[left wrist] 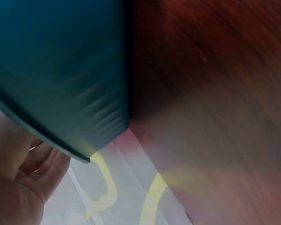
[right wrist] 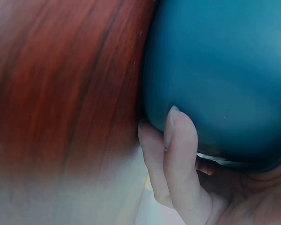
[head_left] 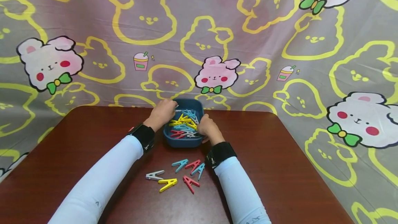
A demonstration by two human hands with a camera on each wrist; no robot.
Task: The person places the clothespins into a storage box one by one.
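Note:
A dark blue plastic basket (head_left: 185,143) stands toward the far edge of the table, holding yellow, blue, red and white clothespins (head_left: 182,118). My left hand (head_left: 162,112) grips the basket's rim at its far left side; in the left wrist view its fingers curl at the rim, beside the ribbed wall (left wrist: 79,79). At the right side, my right hand (head_left: 209,128) holds the basket near its front corner. In the right wrist view, two fingertips (right wrist: 180,136) press the basket's smooth outer wall (right wrist: 220,75) from below, close to the tabletop.
Nearer to me on the brown table (head_left: 273,168) lie several loose clothespins: a white one (head_left: 154,175), a yellow one (head_left: 168,183), blue ones (head_left: 180,164) and red ones (head_left: 190,184). A patterned cloth (head_left: 214,20) hangs right behind the table's far edge.

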